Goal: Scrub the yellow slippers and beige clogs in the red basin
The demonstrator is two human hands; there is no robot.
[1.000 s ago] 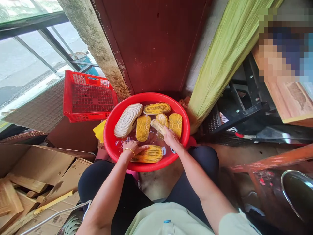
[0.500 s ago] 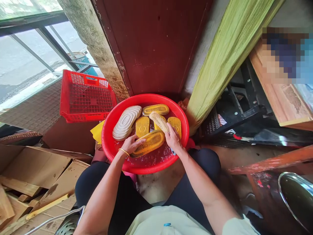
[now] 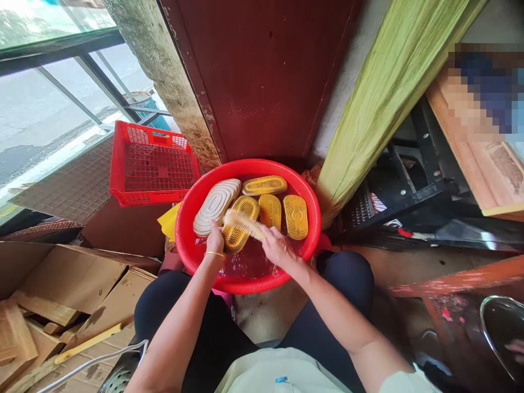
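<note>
A round red basin (image 3: 183, 240) with reddish-looking water stands between my knees. In it lie a pale ridged sole stack (image 3: 216, 204) at the left and several yellow patterned soles, one at the back (image 3: 265, 185) and one at the right (image 3: 296, 217). My left hand (image 3: 215, 238) is closed on the near edge of a yellow sole (image 3: 241, 224), which is tilted lengthwise. My right hand (image 3: 278, 246) grips a light-coloured brush (image 3: 248, 222), whose head is over the upper part of that sole. The bristle contact is blurred.
A red plastic crate (image 3: 155, 164) sits at the back left, beside a rough pillar. Cardboard (image 3: 77, 275) and wood pieces lie at the left. A green curtain (image 3: 368, 109) hangs at the right, near a black metal frame (image 3: 426, 164). A dark red door (image 3: 262, 82) stands behind.
The held yellow sole has turned from nearly level to steeply slanted and moved slightly left. My right hand has brought the brush left and down onto it.
</note>
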